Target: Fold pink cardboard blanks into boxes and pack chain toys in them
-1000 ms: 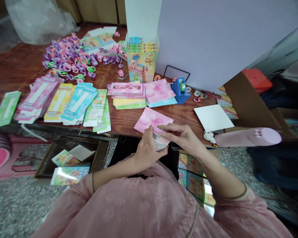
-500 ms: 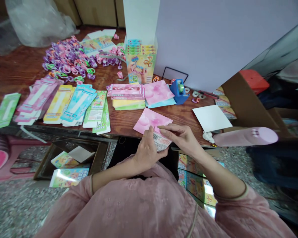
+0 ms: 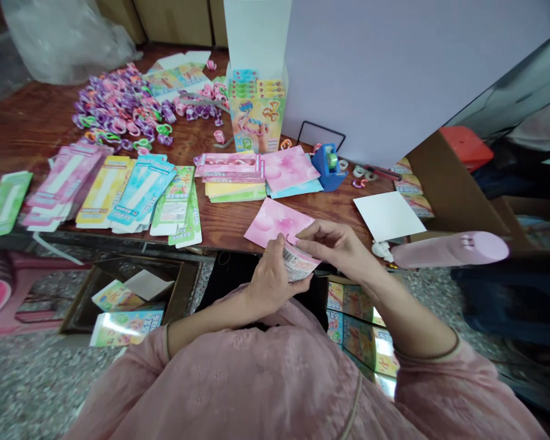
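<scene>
Grips a barcoded card (image 3: 300, 267) in the left hand (image 3: 271, 274), with digits at its left side and lower edge. Brings the right hand (image 3: 337, 245) to the card's upper edge, with bent fingers and thumb close together; cannot tell if pinching it or only touching. Holds the card in front of the body, by the near edge of a wooden table (image 3: 224, 226). Has 1 pink sheet (image 3: 275, 220) just beyond the hands; cannot tell whether touching the card. Farther in, has pink packs (image 3: 231, 165) over yellow and green cards (image 3: 233, 194), beside a blue tape dispenser (image 3: 329, 168). To the left, has 5 groups of printed sleeves (image 3: 103, 195) in green, pink, yellow, blue and green. Behind these, has a pile of small rings (image 3: 117, 107) and a filled display box (image 3: 256, 119). To the right, has a white sheet (image 3: 387, 217) near a pink bottle (image 3: 453, 249).
</scene>
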`<state>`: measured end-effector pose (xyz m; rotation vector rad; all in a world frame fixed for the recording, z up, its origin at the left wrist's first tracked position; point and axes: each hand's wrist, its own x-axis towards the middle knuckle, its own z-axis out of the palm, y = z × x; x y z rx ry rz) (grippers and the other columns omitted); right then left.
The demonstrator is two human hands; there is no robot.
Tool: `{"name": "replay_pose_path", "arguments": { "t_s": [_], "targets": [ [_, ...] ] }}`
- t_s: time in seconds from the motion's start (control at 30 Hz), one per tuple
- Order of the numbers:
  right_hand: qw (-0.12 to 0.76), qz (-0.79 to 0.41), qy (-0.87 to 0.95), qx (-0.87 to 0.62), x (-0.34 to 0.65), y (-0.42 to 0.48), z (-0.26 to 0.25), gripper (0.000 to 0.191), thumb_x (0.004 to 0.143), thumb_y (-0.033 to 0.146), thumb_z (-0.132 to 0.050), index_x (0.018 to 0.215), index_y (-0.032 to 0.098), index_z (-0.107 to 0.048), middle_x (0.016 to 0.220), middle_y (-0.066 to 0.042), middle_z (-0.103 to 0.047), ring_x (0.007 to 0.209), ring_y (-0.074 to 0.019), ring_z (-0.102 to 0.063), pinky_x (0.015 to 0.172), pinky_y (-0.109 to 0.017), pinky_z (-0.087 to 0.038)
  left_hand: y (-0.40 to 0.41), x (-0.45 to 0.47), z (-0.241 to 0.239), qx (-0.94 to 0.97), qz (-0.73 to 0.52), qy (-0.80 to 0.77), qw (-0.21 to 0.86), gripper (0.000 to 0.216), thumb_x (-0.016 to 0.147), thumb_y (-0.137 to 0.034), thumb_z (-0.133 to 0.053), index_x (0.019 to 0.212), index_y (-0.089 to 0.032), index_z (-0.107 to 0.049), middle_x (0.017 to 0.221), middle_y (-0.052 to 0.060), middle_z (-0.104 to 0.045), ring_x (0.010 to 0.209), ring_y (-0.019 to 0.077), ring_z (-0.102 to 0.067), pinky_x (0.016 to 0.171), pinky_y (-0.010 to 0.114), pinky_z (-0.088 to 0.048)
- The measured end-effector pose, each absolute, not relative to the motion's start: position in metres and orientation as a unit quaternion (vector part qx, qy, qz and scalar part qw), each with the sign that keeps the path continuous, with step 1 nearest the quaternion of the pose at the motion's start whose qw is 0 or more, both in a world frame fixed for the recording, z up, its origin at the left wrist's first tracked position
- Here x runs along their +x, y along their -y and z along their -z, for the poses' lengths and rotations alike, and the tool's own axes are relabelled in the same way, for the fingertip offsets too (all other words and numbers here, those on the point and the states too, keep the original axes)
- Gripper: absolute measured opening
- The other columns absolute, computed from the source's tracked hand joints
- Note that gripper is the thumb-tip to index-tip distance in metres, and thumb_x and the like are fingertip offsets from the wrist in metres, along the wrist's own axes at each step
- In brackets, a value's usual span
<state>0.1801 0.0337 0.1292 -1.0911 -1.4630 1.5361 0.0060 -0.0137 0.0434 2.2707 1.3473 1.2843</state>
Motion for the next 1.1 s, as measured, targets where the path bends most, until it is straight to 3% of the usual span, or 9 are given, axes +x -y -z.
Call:
{"name": "replay_pose_path", "arguments": {
  "t_s": [0.23, 0.7, 0.93, 1.1],
  "targets": [
    [0.366, -0.631, 0.561, -0.391, 0.1782, -0.0359, -0.1258, 0.027, 0.078, 0.041, -0.088, 0.085, 0.020, -0.073, 0.081, 0.001, -0.068, 0.070, -0.0101, -0.059, 0.066, -0.025, -0.049, 0.0124, 0.0020, -0.0402, 0.772, -0.425, -0.452, 0.140, 0.115, 0.079, -0.043, -0.085, 0.161, -0.018, -0.008, 0.140, 0.023, -0.056, 0.127, 0.0377, -0.066, 0.097, 0.048, -0.061],
    [0.332, -0.578, 0.620, -0.413, 0.1784, -0.0367, -0.1283, 0.039, 0.084, 0.045, -0.080, 0.109, 0.018, -0.068, 0.069, 0.005, -0.061, 0.057, -0.0075, -0.050, 0.051, -0.022, -0.038, 0.0122, -0.0006, -0.0357, 0.783, -0.434, -0.428, 0.125, 0.115, 0.082, -0.051, -0.082, 0.161, -0.019, -0.005, 0.138, 0.023, -0.058, 0.127, 0.0375, -0.067, 0.093, 0.049, -0.063],
    [0.345, -0.560, 0.615, -0.434, 0.1797, -0.0344, -0.1234, 0.031, 0.084, 0.042, -0.081, 0.099, 0.018, -0.069, 0.072, 0.002, -0.066, 0.060, -0.0089, -0.055, 0.054, -0.022, -0.043, 0.0132, 0.0000, -0.0382, 0.769, -0.432, -0.437, 0.177, 0.110, 0.079, -0.046, -0.085, 0.159, -0.018, -0.015, 0.133, 0.019, -0.060, 0.122, 0.0348, -0.069, 0.095, 0.046, -0.061],
    [0.340, -0.557, 0.628, -0.423, 0.1804, -0.0375, -0.1238, 0.031, 0.081, 0.047, -0.084, 0.089, 0.018, -0.076, 0.081, -0.003, -0.074, 0.068, -0.0125, -0.064, 0.061, -0.025, -0.052, 0.0125, 0.0017, -0.0359, 0.775, -0.432, -0.436, 0.149, 0.111, 0.080, -0.046, -0.083, 0.159, -0.017, -0.011, 0.135, 0.022, -0.059, 0.125, 0.0366, -0.067, 0.096, 0.048, -0.061]
  ]
}}
